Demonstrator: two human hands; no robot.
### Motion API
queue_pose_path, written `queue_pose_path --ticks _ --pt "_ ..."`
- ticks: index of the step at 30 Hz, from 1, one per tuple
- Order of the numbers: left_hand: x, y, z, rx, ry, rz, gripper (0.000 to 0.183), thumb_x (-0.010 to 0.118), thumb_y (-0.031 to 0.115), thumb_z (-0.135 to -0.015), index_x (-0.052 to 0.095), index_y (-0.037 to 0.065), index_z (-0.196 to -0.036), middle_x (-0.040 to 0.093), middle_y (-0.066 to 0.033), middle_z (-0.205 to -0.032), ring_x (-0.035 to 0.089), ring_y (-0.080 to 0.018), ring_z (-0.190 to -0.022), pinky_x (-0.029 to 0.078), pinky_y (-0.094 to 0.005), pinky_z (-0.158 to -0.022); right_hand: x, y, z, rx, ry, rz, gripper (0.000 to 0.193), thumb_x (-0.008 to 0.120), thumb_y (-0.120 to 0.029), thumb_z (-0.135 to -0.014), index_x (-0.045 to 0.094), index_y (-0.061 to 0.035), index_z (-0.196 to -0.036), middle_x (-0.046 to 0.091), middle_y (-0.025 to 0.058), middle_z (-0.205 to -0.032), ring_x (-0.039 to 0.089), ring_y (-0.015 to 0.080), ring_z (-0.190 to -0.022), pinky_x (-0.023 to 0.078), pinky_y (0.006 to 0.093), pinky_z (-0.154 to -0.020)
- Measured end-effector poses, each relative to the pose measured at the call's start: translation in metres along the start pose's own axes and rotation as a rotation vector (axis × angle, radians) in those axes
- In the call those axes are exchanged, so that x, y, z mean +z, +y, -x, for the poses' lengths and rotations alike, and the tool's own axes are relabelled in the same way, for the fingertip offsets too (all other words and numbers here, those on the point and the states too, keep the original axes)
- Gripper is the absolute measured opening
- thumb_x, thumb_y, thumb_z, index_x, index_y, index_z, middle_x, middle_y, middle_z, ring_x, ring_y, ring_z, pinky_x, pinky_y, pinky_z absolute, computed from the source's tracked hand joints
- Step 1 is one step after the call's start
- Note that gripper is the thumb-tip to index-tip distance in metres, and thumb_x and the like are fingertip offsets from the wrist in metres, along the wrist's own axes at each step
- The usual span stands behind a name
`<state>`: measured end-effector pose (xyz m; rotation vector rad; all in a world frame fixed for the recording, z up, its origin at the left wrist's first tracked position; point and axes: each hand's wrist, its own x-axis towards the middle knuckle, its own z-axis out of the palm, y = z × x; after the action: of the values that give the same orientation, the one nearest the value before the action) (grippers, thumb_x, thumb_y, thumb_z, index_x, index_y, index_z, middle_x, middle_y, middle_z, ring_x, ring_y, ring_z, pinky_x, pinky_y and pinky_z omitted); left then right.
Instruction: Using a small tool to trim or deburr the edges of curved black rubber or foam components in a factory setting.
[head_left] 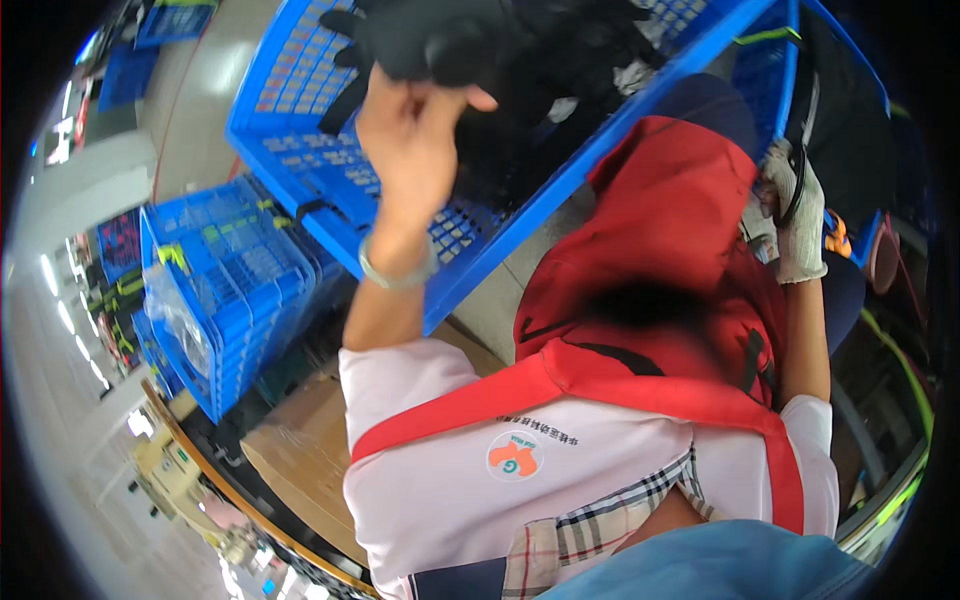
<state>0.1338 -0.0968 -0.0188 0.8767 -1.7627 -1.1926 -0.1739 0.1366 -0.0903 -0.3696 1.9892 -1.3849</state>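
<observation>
My left hand (pixel 415 135), bare with a band at the wrist, reaches over a large blue plastic basket (pixel 460 285). Its fingers are curled at a soft-looking black piece (pixel 430 40) with a rounded bulge, and the thumb sticks out to the side. The fingertips are partly hidden by that piece. More black pieces (pixel 550 90) lie heaped in the basket. On the right, my right hand (pixel 797 215) wears a whitish knit glove. It is closed around a thin, curved black thing (pixel 803 150) whose kind I cannot make out, beside dark material (pixel 850 120).
Stacked blue crates (pixel 225 290) with a clear plastic bag (pixel 180 310) stand at the left. A brown cardboard box (pixel 310 450) sits by my left elbow. Another blue basket (pixel 765 80) is at the upper right. A red apron (pixel 660 240) covers my lap.
</observation>
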Motion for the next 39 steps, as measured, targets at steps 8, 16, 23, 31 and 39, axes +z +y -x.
queue_pose_path --ticks 8,16,23,31,39 --pt "0.135 0.039 0.097 0.593 -0.546 0.058 0.027 0.067 -0.009 -0.069 0.071 0.004 -0.093 0.056 -0.012 -0.111 0.059 -0.0198 -0.088 0.048 -0.0285 -0.077 0.0 -0.029 0.078 -0.376 -0.519 0.005 0.041 0.069 -0.024 -0.087 0.056 0.0027 -0.115 0.063 0.0035 -0.09 0.055 0.0064 -0.076 0.047 0.0238 -0.067" --pt "0.147 0.038 0.113 -0.663 -0.63 0.811 0.016 0.061 0.001 -0.087 0.061 -0.002 -0.103 0.059 -0.0103 -0.112 0.064 -0.0168 -0.085 0.05 -0.0288 -0.08 -0.036 -0.025 0.103 -0.42 -0.547 0.11 0.046 0.077 -0.018 -0.079 0.056 0.0014 -0.115 0.061 0.0022 -0.09 0.057 0.0079 -0.082 0.049 0.0256 -0.074" --pt "0.183 0.033 0.121 -0.62 -0.525 0.867 0.024 0.072 0.006 -0.082 0.063 0.003 -0.104 0.065 -0.0037 -0.099 0.062 -0.0139 -0.09 0.048 -0.029 -0.084 -0.028 -0.018 0.116 -0.456 -0.283 0.258 0.053 0.08 -0.026 -0.069 0.056 -0.0035 -0.111 0.059 0.013 -0.086 0.058 0.0248 -0.08 0.047 0.0342 -0.074" --pt "0.156 0.048 0.054 -0.495 -0.371 0.95 0.02 0.068 0.002 -0.083 0.062 0.004 -0.102 0.064 -0.0038 -0.094 0.062 -0.0154 -0.084 0.052 -0.0296 -0.08 -0.034 -0.013 0.138 -0.495 -0.499 0.418 0.042 0.075 -0.019 -0.074 0.053 -0.0008 -0.105 0.048 0.0125 -0.079 0.05 0.0232 -0.07 0.043 0.0342 -0.066" --pt "0.161 0.06 0.052 -0.393 -0.397 0.978 0.019 0.069 -0.001 -0.082 0.063 0.003 -0.1 0.065 -0.0032 -0.094 0.062 -0.0143 -0.086 0.05 -0.0275 -0.083 -0.037 -0.018 0.13 -0.357 -0.357 0.242 0.061 0.074 -0.025 -0.074 0.048 0.0051 -0.121 0.062 0.0195 -0.091 0.063 0.0338 -0.087 0.048 0.0374 -0.079"
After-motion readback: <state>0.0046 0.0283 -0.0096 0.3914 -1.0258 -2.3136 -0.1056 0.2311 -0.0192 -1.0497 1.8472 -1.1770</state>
